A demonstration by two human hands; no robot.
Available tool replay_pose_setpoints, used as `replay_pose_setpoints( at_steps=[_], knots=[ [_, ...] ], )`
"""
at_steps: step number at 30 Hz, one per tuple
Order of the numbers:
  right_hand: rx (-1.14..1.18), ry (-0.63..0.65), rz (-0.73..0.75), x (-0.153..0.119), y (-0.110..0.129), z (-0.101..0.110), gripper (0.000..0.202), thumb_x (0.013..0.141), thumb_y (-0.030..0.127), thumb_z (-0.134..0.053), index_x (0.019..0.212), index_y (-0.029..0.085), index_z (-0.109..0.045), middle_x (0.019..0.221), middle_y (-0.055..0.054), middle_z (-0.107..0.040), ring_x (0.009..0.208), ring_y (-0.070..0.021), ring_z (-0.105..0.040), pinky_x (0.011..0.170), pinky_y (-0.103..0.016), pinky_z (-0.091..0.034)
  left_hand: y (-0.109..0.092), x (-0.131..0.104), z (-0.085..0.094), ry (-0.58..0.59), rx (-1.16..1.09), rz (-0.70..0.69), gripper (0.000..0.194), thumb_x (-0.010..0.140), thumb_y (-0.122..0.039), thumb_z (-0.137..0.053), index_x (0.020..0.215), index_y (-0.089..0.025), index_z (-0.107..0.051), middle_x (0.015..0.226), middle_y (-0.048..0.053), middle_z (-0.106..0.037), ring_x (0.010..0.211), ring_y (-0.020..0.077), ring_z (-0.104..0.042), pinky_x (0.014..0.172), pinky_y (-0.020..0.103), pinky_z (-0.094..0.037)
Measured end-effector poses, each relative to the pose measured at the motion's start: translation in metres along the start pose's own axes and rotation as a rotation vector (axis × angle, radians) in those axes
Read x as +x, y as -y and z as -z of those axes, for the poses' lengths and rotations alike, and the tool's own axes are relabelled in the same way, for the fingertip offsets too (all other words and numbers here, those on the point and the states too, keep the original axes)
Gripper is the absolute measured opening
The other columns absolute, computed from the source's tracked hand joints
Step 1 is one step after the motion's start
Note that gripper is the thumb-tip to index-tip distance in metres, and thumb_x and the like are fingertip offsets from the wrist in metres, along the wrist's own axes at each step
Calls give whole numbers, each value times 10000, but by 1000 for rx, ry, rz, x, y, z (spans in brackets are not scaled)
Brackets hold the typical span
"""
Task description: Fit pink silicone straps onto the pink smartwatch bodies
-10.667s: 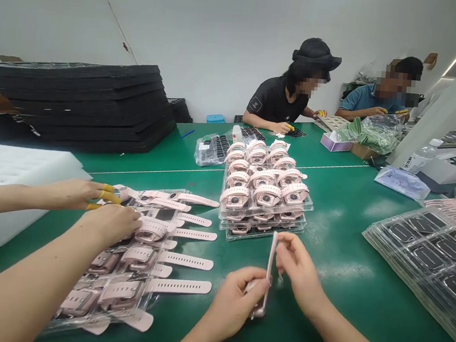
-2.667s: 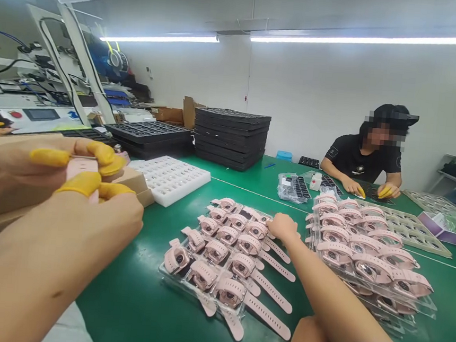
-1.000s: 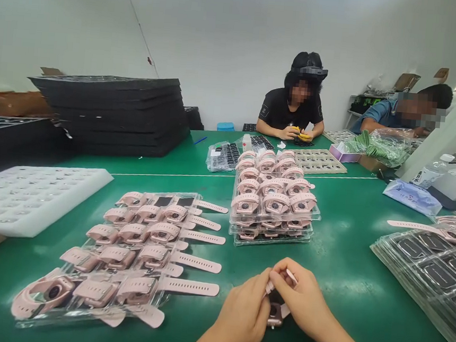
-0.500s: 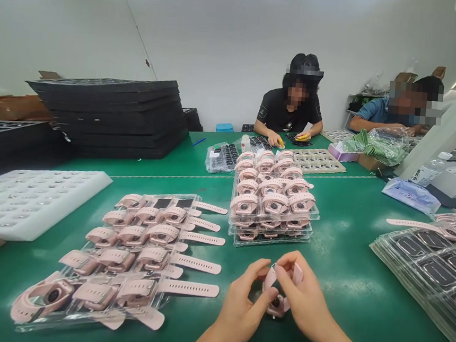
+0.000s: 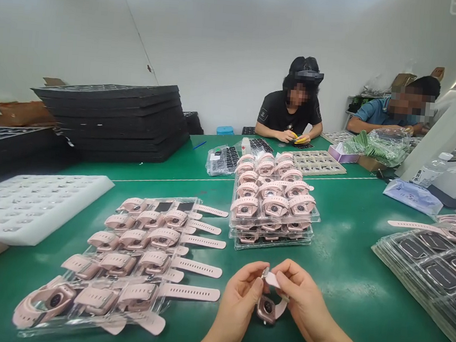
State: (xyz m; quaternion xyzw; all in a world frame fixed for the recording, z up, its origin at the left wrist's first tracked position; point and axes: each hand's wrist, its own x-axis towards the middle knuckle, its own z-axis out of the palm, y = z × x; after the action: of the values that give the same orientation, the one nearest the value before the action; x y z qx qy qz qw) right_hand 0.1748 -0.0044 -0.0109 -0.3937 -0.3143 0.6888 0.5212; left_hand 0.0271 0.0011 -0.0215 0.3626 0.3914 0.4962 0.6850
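Note:
Between my hands hangs a pink smartwatch, its back with the dark round sensor facing me. My left hand pinches the buckle end of its strap. My right hand grips the other strap end, whose tip lies close to the buckle. Left of my hands, a clear tray holds rows of pink watches, several with straps sticking out to the right. Beyond my hands stands a stack of clear trays filled with pink watches, their straps looped over.
At the right lies a stack of trays with dark watch faces. A white foam tray and stacked black trays are at the left. Across the green table, a person handles something small; another person sits farther right.
My left fingers have moved up from the watch body to the buckle. The strap ends have come together, and the watch body shows more fully. The facing person's hands have come together.

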Motion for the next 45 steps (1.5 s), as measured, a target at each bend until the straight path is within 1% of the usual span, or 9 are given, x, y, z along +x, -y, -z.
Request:
replay_pose_setpoints(
  at_steps=[8,15,21,25,29,34,37,42,45],
  knots=[
    [144,-88,-23,0,-1,-5,415,616,460,-901,743,174,-628,709,23,-591,679,-121,-495,649,-228,-396,-2,0,-1,44,154,-78,361,744,-423,-817,1010,-185,-758,953,80,-738,874,200,-656,784,270,-521],
    [112,-86,22,-1,-4,-6,385,651,420,-893,806,194,-622,718,28,-609,689,-126,-533,662,-231,-407,-3,0,-4,34,231,-106,358,788,-467,-758,990,-171,-765,980,101,-747,910,237,-665,801,302,-527],
    [-219,-21,20,-3,6,-5,412,793,563,-718,1036,231,-738,883,-35,-650,836,-203,-589,767,-315,-446,-8,-1,-3,81,254,-46,379,754,-510,-774,888,-156,-759,767,41,-688,712,165,-613,657,244,-491],
    [-608,123,96,-8,24,2,207,835,420,-700,862,232,-782,885,-24,-549,852,-204,-561,784,-324,-433,-18,-3,-1,174,317,-11,441,750,-582,-743,740,-142,-743,663,9,-595,594,120,-510,565,223,-410],
    [-593,171,123,-11,32,5,196,834,384,-686,742,211,-684,854,-6,-541,816,-185,-525,748,-299,-419,-19,-6,-4,212,320,80,467,743,-595,-742,707,-130,-720,600,-26,-513,571,91,-417,548,204,-338],
    [-375,-45,127,-6,32,6,360,833,555,-659,791,203,-597,737,10,-553,680,-151,-477,634,-261,-398,-7,-11,-11,304,345,355,513,667,-619,-780,750,-124,-676,588,-8,-587,467,83,-456,447,193,-325],
    [-222,-173,121,-1,32,7,412,783,592,-707,810,203,-575,758,5,-583,626,-122,-443,591,-238,-387,-2,-12,-13,332,315,403,527,656,-614,-791,773,-115,-670,584,-1,-594,441,69,-446,444,190,-330],
    [-258,-202,183,0,27,11,397,826,560,-672,1000,215,-582,822,-3,-584,600,-116,-467,522,-231,-387,-2,-11,-14,376,266,337,486,728,-595,-748,798,-124,-651,568,-9,-564,452,78,-431,455,206,-327],
    [-501,-171,194,-6,24,10,511,805,474,-714,1242,265,-553,943,-9,-590,647,-134,-546,579,-263,-459,-4,-9,-9,296,463,84,352,853,-497,-649,831,-147,-668,655,19,-599,550,126,-507,534,243,-405]
  ],
)
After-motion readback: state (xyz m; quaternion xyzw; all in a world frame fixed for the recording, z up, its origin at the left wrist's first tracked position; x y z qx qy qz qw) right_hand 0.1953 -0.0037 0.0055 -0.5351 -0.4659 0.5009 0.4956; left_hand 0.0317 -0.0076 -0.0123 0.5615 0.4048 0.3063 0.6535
